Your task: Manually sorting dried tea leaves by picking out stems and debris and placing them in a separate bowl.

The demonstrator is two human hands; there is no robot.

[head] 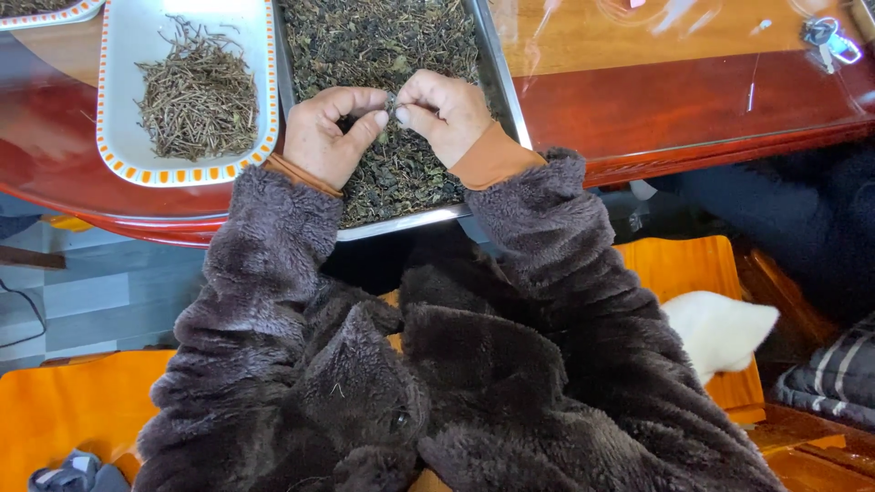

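Note:
A metal tray (499, 91) full of dark dried tea leaves (383, 41) lies on the red-brown table in front of me. My left hand (328, 135) and my right hand (445, 111) rest over the leaves near the tray's front edge, fingertips pinched together on a small piece of leaf or stem between them. Both arms wear a fuzzy dark brown coat with orange cuffs. Left of the tray a white dish with an orange-patterned rim (118, 137) holds a pile of thin dry stems (200, 96).
The glossy wooden table (674, 100) runs right, with a bunch of keys (828, 41) at its far right. Orange seat cushions (693, 273) lie under me, a white furry thing (720, 333) at my right. Grey tiled floor (100, 292) shows lower left.

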